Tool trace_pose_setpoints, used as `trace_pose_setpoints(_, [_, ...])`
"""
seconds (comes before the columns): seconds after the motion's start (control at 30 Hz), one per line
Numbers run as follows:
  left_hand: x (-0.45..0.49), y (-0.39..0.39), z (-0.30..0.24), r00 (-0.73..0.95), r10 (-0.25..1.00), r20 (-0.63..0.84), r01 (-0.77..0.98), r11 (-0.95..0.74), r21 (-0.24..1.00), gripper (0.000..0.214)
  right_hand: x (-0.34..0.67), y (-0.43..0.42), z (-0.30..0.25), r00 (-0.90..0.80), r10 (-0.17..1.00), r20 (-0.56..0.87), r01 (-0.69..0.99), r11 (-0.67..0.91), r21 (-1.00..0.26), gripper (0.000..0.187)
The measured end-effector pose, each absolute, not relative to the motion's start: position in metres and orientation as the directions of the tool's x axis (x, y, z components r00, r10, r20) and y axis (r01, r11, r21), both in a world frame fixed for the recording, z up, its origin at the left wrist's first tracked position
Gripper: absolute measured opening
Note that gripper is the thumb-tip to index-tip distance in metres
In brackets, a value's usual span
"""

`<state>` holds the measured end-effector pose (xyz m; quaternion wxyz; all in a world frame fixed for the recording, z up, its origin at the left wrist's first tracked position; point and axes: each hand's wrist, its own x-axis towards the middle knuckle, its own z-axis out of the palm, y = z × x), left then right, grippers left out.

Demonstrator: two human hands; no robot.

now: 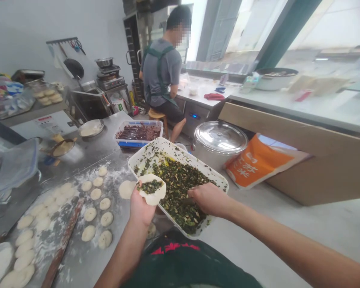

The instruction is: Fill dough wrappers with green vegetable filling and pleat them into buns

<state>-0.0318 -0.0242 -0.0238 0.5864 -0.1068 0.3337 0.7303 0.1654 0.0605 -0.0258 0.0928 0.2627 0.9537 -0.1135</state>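
My left hand [140, 208] is cupped under a round dough wrapper [156, 196] that has a heap of chopped green filling [151, 186] on it. It hovers over the near left edge of a white rectangular tray [144, 154] full of the same dark green filling. My right hand [208, 198] reaches into the tray from the right, its fingers closed and pressed into the filling; whatever they grip is hidden. Several flattened dough discs [90, 214] lie on the floured steel worktop [87, 260] to the left, beside a wooden rolling pin [64, 240].
A blue tray of dark red paste [139, 132] stands behind the filling tray. A lidded steel pot [220, 140] and an orange sack [256, 162] sit on the floor at right. Another person [163, 76] sits on a stool at the far counter, back turned.
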Motion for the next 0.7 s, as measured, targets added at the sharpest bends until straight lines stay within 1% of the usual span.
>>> trace_pose_setpoints(0.1, [-0.028,-0.027,-0.026,-0.295,0.786,-0.543,-0.927,-0.098,0.361,0.029,0.156,0.054,-0.030,-0.875,0.426,-0.229,0.478,0.833,-0.279,0.017])
trace_pose_setpoints(0.17, [-0.028,-0.027,-0.028,-0.301,0.783,-0.544,-0.927,-0.106,0.361,0.028,0.155,0.056,-0.030,-0.878,0.420,-0.232,0.479,0.792,-0.379,0.016])
trace_pose_setpoints(0.3, [-0.029,-0.026,-0.030,-0.310,0.775,-0.551,-0.926,-0.115,0.360,0.028,0.161,0.065,-0.029,-0.857,0.420,-0.298,0.511,0.628,-0.587,0.013])
trace_pose_setpoints(0.37, [-0.029,-0.026,-0.030,-0.311,0.773,-0.554,-0.927,-0.117,0.357,0.029,0.166,0.070,-0.032,-0.860,0.393,-0.325,0.500,0.526,-0.688,0.013])
trace_pose_setpoints(0.43, [-0.028,-0.025,-0.028,-0.306,0.781,-0.544,-0.928,-0.118,0.353,0.029,0.171,0.073,-0.034,-0.867,0.382,-0.320,0.475,0.434,-0.766,0.013])
trace_pose_setpoints(0.53, [-0.025,-0.023,-0.022,-0.316,0.793,-0.521,-0.924,-0.133,0.357,0.028,0.181,0.080,-0.031,-0.847,0.441,-0.296,0.475,0.380,-0.794,0.014])
trace_pose_setpoints(0.7, [-0.013,-0.017,-0.017,-0.330,0.795,-0.509,-0.917,-0.142,0.372,0.028,0.195,0.091,-0.003,-0.782,0.588,-0.206,0.499,0.394,-0.772,0.018])
